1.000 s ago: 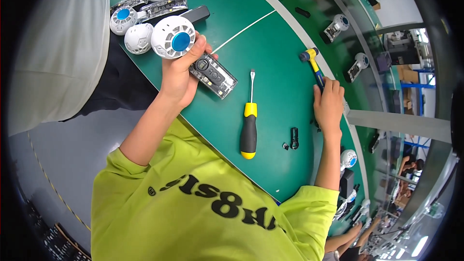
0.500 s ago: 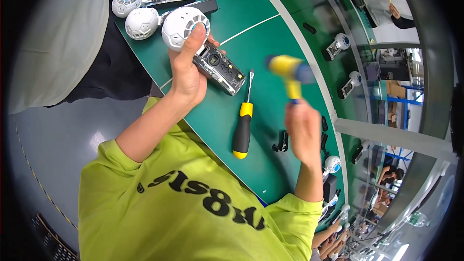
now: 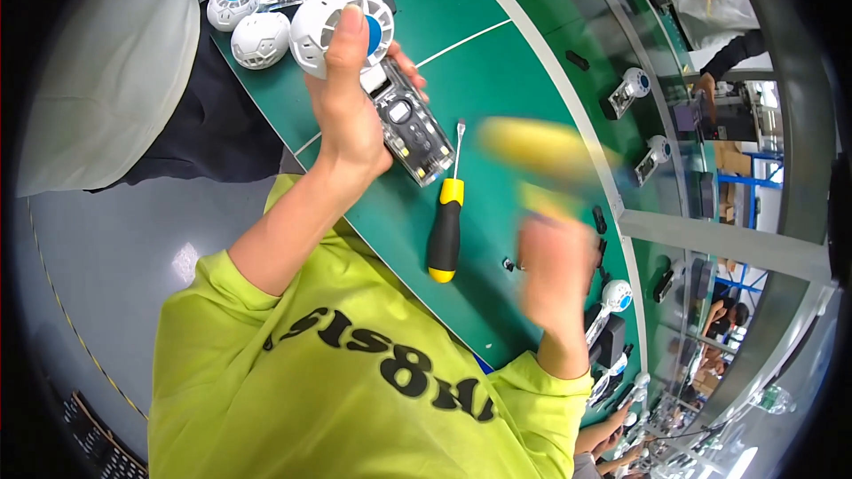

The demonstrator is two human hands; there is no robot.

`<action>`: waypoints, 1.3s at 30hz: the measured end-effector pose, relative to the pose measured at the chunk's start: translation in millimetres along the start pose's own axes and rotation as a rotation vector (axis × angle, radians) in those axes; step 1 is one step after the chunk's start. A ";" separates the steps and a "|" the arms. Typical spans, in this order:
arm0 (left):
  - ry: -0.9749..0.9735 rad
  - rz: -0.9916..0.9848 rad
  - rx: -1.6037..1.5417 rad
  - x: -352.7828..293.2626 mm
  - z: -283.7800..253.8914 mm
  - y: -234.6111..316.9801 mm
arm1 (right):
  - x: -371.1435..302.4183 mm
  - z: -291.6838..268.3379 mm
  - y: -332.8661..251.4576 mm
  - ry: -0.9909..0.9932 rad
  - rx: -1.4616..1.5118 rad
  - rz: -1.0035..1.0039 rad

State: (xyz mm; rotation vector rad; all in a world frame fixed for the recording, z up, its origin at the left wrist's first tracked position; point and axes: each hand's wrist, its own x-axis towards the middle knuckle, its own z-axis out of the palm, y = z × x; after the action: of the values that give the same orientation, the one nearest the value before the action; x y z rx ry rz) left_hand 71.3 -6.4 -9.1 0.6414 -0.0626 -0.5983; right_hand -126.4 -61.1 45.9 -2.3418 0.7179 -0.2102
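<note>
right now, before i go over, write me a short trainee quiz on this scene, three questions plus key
1. Which hand grips the blurred yellow mallet?
2. True or false: the screwdriver lies on the green table with its handle nearer the person's shirt than its tip.
3. Pick one: the disc on the white head of the device in the left hand is: A red, B blue, C green.

Key: 1. the right hand; 2. true; 3. B

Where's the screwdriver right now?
Near the middle of the head view, the screwdriver lies on the green tabletop, its blade just right of the device in the left hand, its handle left of the blurred right hand.
</note>
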 end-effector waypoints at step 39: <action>-0.214 -0.288 -0.024 4.5 8.2 22.6 | -16.5 -20.3 27.2 -0.022 0.208 0.038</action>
State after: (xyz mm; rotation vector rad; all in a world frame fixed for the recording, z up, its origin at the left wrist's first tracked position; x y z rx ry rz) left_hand 84.5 1.2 10.0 0.5650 -0.1647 -0.9438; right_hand -158.7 -80.3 44.5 -2.1289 0.6947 -0.2303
